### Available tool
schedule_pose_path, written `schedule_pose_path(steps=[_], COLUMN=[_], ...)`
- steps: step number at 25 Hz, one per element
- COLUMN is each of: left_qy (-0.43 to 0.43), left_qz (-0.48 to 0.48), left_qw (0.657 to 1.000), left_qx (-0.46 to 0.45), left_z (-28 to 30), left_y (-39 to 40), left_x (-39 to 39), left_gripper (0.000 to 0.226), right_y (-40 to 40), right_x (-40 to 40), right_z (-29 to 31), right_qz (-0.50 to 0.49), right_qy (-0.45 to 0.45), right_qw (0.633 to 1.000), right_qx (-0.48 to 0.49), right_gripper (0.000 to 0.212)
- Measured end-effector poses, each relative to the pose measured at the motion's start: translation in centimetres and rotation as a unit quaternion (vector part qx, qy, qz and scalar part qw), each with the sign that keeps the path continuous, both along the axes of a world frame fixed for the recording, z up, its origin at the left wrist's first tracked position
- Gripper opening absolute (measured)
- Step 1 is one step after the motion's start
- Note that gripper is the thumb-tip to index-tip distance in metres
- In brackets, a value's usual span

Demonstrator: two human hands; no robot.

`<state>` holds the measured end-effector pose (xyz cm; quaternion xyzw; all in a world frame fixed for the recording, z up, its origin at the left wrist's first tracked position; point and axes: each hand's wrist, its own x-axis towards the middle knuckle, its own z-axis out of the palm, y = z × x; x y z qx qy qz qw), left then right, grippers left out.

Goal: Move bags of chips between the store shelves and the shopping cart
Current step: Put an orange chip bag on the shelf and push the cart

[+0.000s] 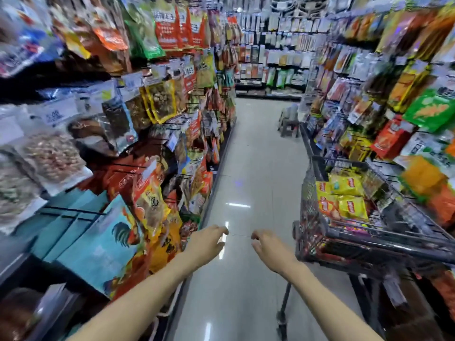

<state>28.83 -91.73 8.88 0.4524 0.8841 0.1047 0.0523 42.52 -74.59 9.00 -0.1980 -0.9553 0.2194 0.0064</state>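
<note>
A store aisle runs between packed snack shelves point(152, 99), with a dark shopping cart point(384, 244) at right holding yellow bags of chips point(344, 195). Both arms reach forward over the floor: the left hand point(206, 242) and right hand point(268, 247) hold nothing, fingers loosely curled and slightly apart.

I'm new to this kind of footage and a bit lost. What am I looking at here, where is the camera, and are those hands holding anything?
No machine here: a person wears a wide-angle camera on the head, looking forward and down a shop aisle. The two bare arms reaching out are that person's own. The left hand and right hand are both out over the floor, fingers loosely spread, with nothing in their grip. To the right stands a cart holding yellow chip bags. Shelves hung with snack packs line both sides; on the left, low down, is a blue bag with a rooster. The edges look blurred, so small print cannot be read.
</note>
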Motion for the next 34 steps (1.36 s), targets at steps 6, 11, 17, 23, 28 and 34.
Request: schedule_pose_path(steps=[6,11,17,23,28,34], left_qy=[0.004,-0.023,-0.002,-0.025,-0.045,-0.039], left_qz=[0.008,-0.020,-0.014,-0.042,-0.128,-0.247], left_qw=[1.000,1.000,1.000,0.999,0.990,0.967], left_qx=[0.022,-0.001,0.019,-0.023,-0.032,-0.054], left_z=[-0.4,-1.4,1.6,-0.2,-1.6,-2.3], left_y=[3.1,12.4,25.9,37.4,50.8,67.0], left_x=[-11.1,-17.1,-26.6,-33.9,-39.3,-45.1], left_gripper=[0.036,0.034,0.034,0.033,0.032,0.033], right_y=[3.1,12.1,28.3,38.2,49.1,59.5], right_x=[-11.3,-17.2,-27.4,-32.5,-34.5,-36.0], right_z=[-1.4,-3.2,-0.8,-1.7,-3.0,-3.0], right_qz=[0.024,0.002,-0.040,-0.076,-0.162,-0.318], right_qy=[-0.008,-0.047,-0.023,-0.032,-0.027,0.010], right_qw=[1.000,0.999,0.999,0.995,0.985,0.946], right_qx=[-0.015,-0.010,-0.003,-0.055,-0.051,-0.066], right_gripper=[0.028,0.029,0.027,0.023,0.023,0.021])
